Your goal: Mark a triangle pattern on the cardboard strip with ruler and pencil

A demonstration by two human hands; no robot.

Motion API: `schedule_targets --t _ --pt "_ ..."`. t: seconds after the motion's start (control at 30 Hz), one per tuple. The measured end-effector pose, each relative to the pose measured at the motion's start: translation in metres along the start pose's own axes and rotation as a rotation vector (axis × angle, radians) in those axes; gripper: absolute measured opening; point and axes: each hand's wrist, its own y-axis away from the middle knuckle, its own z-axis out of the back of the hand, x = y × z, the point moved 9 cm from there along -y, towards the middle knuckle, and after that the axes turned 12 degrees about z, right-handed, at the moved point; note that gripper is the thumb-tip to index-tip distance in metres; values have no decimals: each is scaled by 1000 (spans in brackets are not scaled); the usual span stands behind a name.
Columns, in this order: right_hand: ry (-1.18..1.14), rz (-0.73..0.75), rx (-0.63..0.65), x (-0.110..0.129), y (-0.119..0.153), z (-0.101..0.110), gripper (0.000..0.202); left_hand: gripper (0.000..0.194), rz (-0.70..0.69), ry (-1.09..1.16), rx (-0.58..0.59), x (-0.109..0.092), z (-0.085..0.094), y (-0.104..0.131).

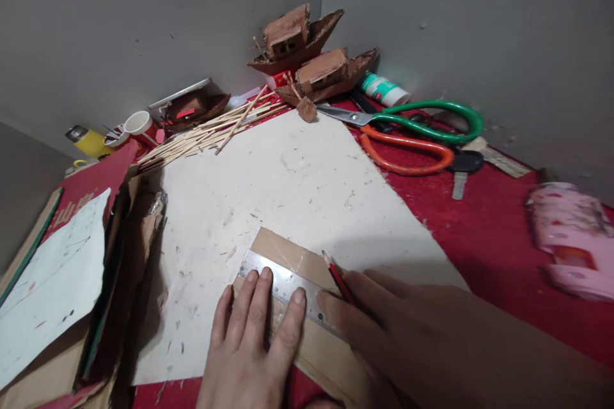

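Note:
A clear, scale-like straight ruler point(283, 281) lies slantwise across a piece of brown cardboard point(316, 348). My left hand point(254, 332) presses down on the ruler with its fingers stretched out and spread. In my right hand point(384, 319) a red and black pencil point(339, 276) is gripped, its tip at the cardboard's upper right edge. The thumb side of that hand touches the ruler's right part. Faint lines show on the cardboard above the ruler. Beneath the cardboard is a large white sheet point(230, 204) with scattered dark marks.
Scissors with green and orange handles point(407, 121) lie back right, by a blade-like tool point(459, 184). Brown cardboard boats point(330, 70) and thin wooden sticks point(206, 124) stand or lie behind. Stacked cardboard point(119, 268) is left; a pink object point(575, 236) right. Grey walls close the back.

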Motion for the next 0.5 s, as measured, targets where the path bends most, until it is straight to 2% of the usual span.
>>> schedule_targets --t 0.13,0.27,0.5 --pt "-9 22 -51 3 -2 5 49 94 18 37 4 0 -1 0" --pt "-9 23 -28 4 -3 2 48 94 29 59 5 0 0 0" --pt "33 -7 -99 1 1 -1 46 94 36 70 42 -2 0 -1"
